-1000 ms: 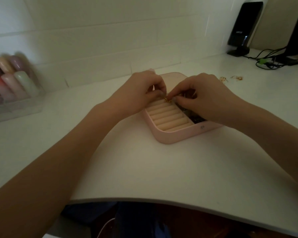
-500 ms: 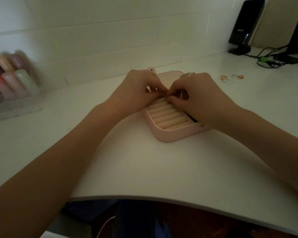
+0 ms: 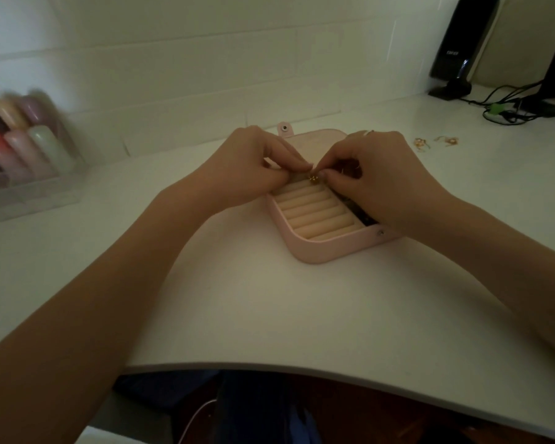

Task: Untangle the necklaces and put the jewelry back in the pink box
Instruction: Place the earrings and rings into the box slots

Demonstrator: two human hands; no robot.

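Pink box (image 3: 314,251): open, mid-desk, lid toward the far wall. Left hand (image 3: 247,168) and right hand (image 3: 382,174): above its far end, fingertips curled, meeting. Gold piece (image 3: 313,178): pinched between both hands at the farthest ring roll; half a second earlier the fingers hid it. Loose gold jewelry (image 3: 436,142): right, far desk edge.

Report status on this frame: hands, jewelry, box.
Both hands, left and right, pinch a small gold piece over the ring rolls. Pink box open. Loose gold jewelry still on desk.
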